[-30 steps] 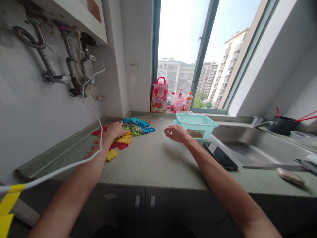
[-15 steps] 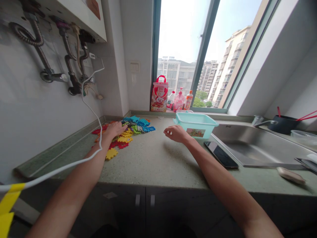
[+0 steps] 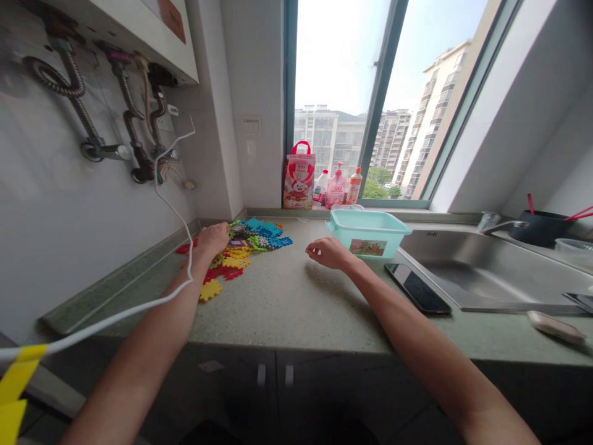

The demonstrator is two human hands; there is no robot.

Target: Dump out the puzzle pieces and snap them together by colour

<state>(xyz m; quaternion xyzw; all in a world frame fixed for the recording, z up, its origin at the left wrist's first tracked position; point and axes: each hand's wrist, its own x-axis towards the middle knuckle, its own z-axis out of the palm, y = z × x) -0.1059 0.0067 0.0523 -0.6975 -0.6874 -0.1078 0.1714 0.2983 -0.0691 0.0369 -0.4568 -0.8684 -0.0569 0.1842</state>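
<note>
A pile of colourful foam puzzle pieces (image 3: 252, 241) in blue, yellow, red and green lies on the green countertop (image 3: 287, 303) near the left wall. My left hand (image 3: 212, 238) is on the pile's left side, fingers closed on a grey-green puzzle piece (image 3: 235, 228) at its top. My right hand (image 3: 325, 253) hovers low over bare counter, fingers loosely curled and holding nothing. It is between the pile and a turquoise plastic bin (image 3: 368, 232), which stands just to its right.
A black phone (image 3: 417, 288) lies by the steel sink (image 3: 486, 278). A white cable (image 3: 171, 204) hangs from the wall over my left forearm. A red bag (image 3: 299, 176) and bottles (image 3: 338, 187) stand on the window sill. A sponge (image 3: 556, 327) lies at the right.
My left hand has drawn slightly back and up off the pile, closing on a piece. My right hand has barely moved. The view shifted slightly.
</note>
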